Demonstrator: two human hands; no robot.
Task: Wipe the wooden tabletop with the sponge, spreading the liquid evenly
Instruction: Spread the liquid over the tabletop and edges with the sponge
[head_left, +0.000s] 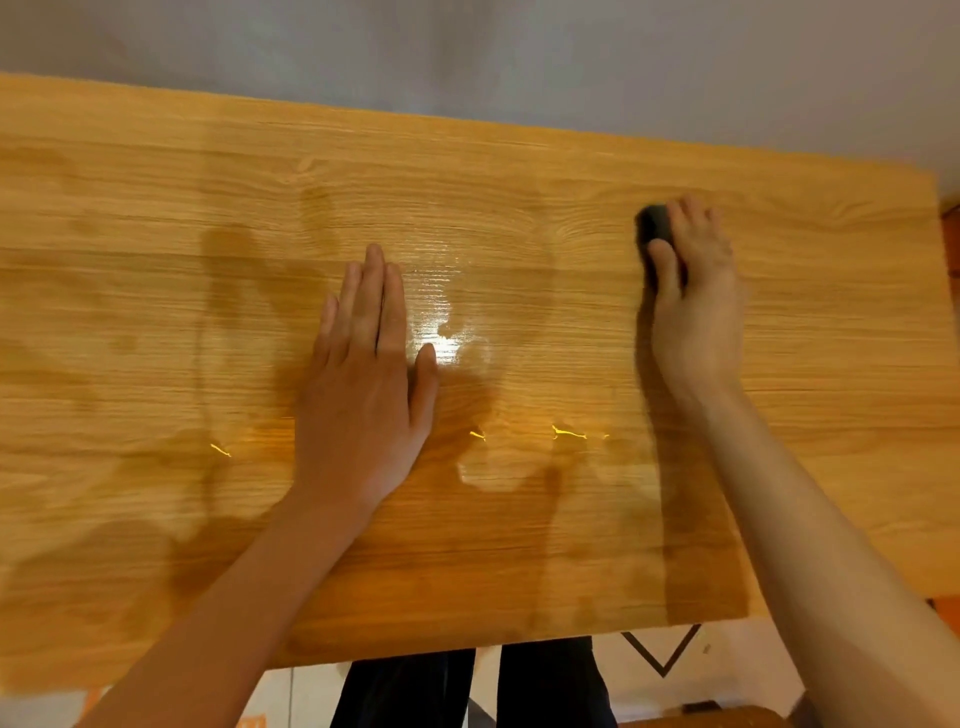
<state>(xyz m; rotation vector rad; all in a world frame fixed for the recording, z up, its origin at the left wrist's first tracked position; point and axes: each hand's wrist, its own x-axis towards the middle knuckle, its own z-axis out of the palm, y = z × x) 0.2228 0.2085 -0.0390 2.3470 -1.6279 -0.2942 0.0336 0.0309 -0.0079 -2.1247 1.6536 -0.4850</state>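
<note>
A wooden table (156, 218) with pale, streaked grain fills most of the view, its far edge meeting a grey wall (467, 52). The left hand (363, 374) lies flat on the middle of the table, palm down, fingers straight and close together, thumb spread out to the right; it holds nothing. The right hand (693, 301) is further right and towards the far side, pressing down on a dark sponge (655, 223). Its fingers curl over the top of the sponge and the thumb runs along the sponge's left side, so only the far-left corner of the sponge shows from under the hand. The sponge sits on the table in its right part, well apart from the left hand. A wet sheen of liquid (447, 322) glints just to the right of the left hand's fingers, between the two hands, and a paler wet patch lies nearer, below that glint. Darker damp-looking areas spread over the left and near parts of the table, and a dark band runs from under the right hand back to the near edge. Small bright yellow reflections sit in a row nearer the near edge. Below the near edge, dark trousers (519, 686) show over a light tiled floor (727, 665).
</note>
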